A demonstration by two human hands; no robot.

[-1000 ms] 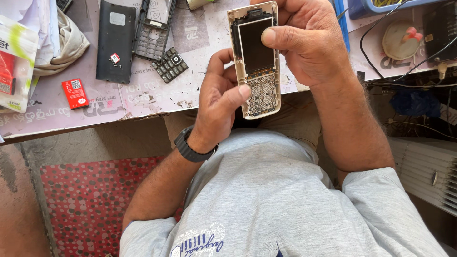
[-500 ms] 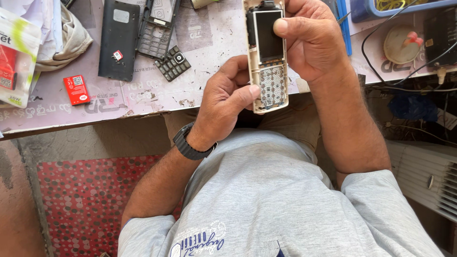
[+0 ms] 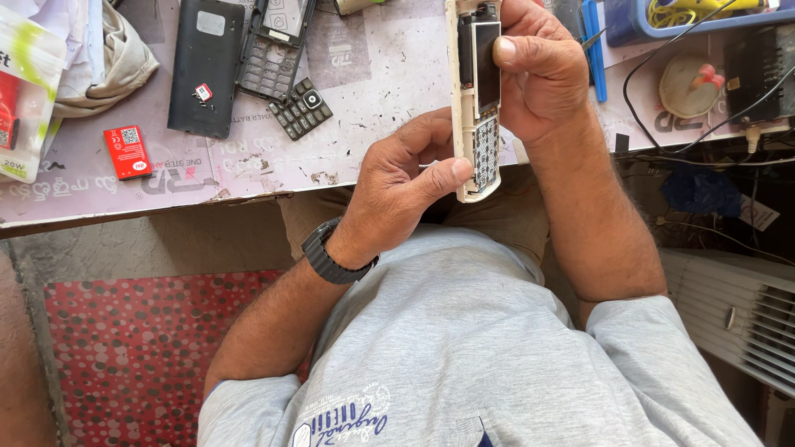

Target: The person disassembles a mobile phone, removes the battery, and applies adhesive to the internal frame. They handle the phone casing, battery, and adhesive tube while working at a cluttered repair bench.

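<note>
- Two bare hands on one phone: a white keypad phone (image 3: pixel 475 99) w/ front cover off, held upright, turned near edge-on to the cam, above the table edge at approx 12–1 o'clock of the view.
- Right hand (image 3: pixel 538 79) closed around the phone's upper half from the 3 o'clock side; thumb tip lies on the dark screen.
- Left hand (image 3: pixel 406 186) closed on the lower end from 9 o'clock; thumb presses the keypad area near the bottom, fingers curl behind the body. Black wristwatch (image 3: pixel 330 252) on that wrist.
- Both hands gripping, neither spread wide.
- Table (image 3: pixel 373 74): worn whitish top w/ scuffs, runs across the upper part of the view.
- At 10–11 o'clock of the left hand: loose black keypad (image 3: pixel 301 108), just beside a phone front frame (image 3: pixel 273 54) w/ key holes; next to that, a black back cover (image 3: pixel 204 66) lying flat.
- Further out at 9 o'clock: small red battery (image 3: pixel 127 152), apart from the covers; beige cloth (image 3: pixel 116 62) near the top left corner.
- At 3 o'clock of the right hand: blue tray (image 3: pixel 638 25), round cream-coloured item (image 3: pixel 686 87) w/ red bit, black wires (image 3: pixel 662 149) trailing over the edge.
- Below: grey T-shirt (image 3: pixel 464 356), red dotted mat (image 3: pixel 124 356) on the floor at 7–8 o'clock.
</note>
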